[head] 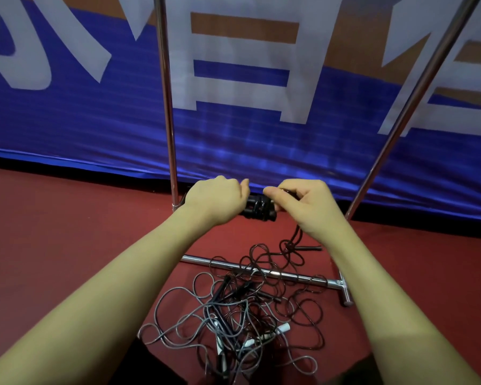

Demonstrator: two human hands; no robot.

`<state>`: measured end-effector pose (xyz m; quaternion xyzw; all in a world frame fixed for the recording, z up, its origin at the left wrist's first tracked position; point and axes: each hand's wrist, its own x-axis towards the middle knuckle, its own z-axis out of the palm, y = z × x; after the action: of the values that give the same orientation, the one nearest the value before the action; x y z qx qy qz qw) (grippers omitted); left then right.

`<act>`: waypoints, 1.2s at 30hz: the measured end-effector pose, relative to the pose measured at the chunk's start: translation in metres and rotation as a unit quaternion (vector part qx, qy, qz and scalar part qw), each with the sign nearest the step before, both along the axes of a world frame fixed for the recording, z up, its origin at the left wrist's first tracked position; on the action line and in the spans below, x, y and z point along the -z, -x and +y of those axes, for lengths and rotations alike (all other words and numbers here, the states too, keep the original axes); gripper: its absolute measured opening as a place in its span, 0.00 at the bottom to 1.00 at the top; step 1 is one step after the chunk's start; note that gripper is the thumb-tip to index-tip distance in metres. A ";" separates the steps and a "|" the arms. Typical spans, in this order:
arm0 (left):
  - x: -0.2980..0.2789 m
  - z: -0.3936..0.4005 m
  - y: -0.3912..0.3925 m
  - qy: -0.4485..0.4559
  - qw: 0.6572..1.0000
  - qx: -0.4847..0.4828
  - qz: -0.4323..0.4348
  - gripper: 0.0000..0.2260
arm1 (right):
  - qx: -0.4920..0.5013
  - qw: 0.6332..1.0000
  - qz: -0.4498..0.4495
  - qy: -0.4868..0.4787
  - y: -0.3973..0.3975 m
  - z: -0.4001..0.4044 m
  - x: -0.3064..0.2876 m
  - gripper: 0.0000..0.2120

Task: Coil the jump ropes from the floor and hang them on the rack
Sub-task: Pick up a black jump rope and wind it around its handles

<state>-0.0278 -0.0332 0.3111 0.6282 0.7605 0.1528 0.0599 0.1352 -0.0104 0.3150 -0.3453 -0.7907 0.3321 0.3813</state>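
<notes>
My left hand [215,200] grips a black jump rope bundle [258,209], its handles wrapped with turns of cord. My right hand [297,202] pinches the same rope's cord beside the bundle; a dark length hangs from it down to the floor. Below my arms a tangled pile of jump ropes [242,312] lies on the red floor, grey and dark cords with black and white handles mixed together. The metal rack stands in front of me, with one upright post [167,107] on the left and another post [417,107] on the right.
The rack's base bar [303,277] lies across the floor under part of the rope pile, ending in a T foot [345,291]. A blue banner [261,120] with large white characters hangs behind the rack. Red floor stretches to the left.
</notes>
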 end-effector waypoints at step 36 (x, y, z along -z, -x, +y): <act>-0.016 0.012 -0.006 -0.095 0.946 -0.135 -0.279 0.11 | -0.106 0.966 0.078 0.221 0.025 -0.002 0.016 0.16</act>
<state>-0.0214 -0.0213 0.3275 0.4547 0.7729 0.4002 0.1889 0.1099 -0.0120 0.2991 -0.3078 -0.6979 0.5627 0.3185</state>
